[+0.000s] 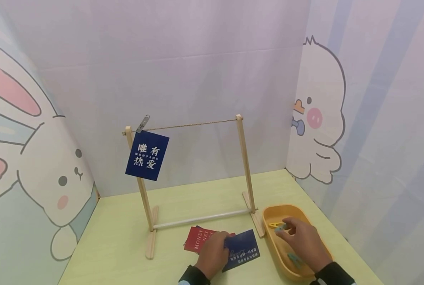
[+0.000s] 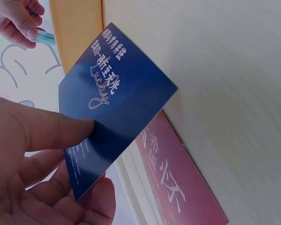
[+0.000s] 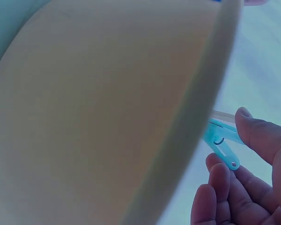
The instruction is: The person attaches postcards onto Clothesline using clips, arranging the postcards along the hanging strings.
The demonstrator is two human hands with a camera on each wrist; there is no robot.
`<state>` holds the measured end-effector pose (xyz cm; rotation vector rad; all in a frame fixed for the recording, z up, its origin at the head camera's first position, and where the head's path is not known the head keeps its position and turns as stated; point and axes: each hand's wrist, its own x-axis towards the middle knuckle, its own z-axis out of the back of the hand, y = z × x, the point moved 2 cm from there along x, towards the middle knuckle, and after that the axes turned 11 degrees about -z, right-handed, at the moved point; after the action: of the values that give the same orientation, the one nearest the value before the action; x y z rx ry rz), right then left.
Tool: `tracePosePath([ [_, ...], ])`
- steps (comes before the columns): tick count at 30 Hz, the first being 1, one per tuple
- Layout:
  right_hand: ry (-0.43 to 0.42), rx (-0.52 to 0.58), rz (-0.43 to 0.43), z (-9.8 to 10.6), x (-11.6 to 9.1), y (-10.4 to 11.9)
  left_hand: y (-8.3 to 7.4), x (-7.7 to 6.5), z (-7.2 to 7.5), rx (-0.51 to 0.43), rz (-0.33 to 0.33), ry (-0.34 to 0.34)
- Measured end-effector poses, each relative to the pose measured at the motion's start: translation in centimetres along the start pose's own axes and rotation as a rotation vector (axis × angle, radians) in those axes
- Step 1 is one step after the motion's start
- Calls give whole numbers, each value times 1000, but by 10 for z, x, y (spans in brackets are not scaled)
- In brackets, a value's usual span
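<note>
My left hand (image 1: pixel 213 253) pinches a dark blue card (image 1: pixel 245 250) with pale lettering between thumb and fingers, as the left wrist view shows closely. Below that card (image 2: pixel 119 79), red cards (image 1: pixel 197 239) lie on the table, partly hidden by the hand. Over the yellow tray (image 1: pixel 281 253), my right hand (image 1: pixel 304 240) holds a teal clothespin (image 3: pixel 220 140) by its handles between thumb and fingers. A yellow clothespin (image 1: pixel 274 225) and another teal clothespin (image 1: pixel 295 260) lie in the tray.
A wooden rack stands behind the cards, with a left post (image 1: pixel 144 202), a right post (image 1: pixel 246 166) and a string (image 1: pixel 194 125) between their tops. Another blue card (image 1: pixel 148 156) hangs tilted at the string's left end from a greyish clip (image 1: pixel 143 124). Printed curtains surround the table.
</note>
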<state>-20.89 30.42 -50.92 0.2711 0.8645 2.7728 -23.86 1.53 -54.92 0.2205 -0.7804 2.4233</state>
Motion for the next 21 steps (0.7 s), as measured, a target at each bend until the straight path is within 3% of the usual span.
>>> tracePosePath([
  [11, -47, 13, 25, 5, -1, 12, 2, -1, 16, -117, 7, -75],
  [21, -108, 38, 112, 4, -4, 19, 9, -2, 24, -114, 0, -130],
])
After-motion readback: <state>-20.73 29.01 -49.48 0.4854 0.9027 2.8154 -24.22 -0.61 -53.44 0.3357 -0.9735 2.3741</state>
